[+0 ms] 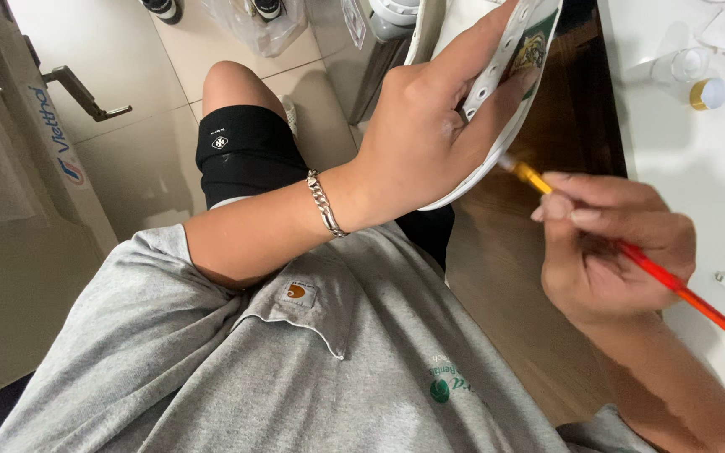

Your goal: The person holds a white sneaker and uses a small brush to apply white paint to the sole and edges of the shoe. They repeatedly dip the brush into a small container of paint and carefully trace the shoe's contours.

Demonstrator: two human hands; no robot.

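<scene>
At upper centre of the frame the left hand (417, 126) grips a white shoe (497, 80), tilting its side toward the brush; the right hand (610, 243) pinches a red paintbrush (673, 281), tip touching the shoe, beside the white tabletop (698, 184).

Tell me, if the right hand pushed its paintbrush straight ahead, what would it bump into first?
Probably the white shoe held by the left hand. The right hand aims the paintbrush up-left, its tip almost there already.
</scene>
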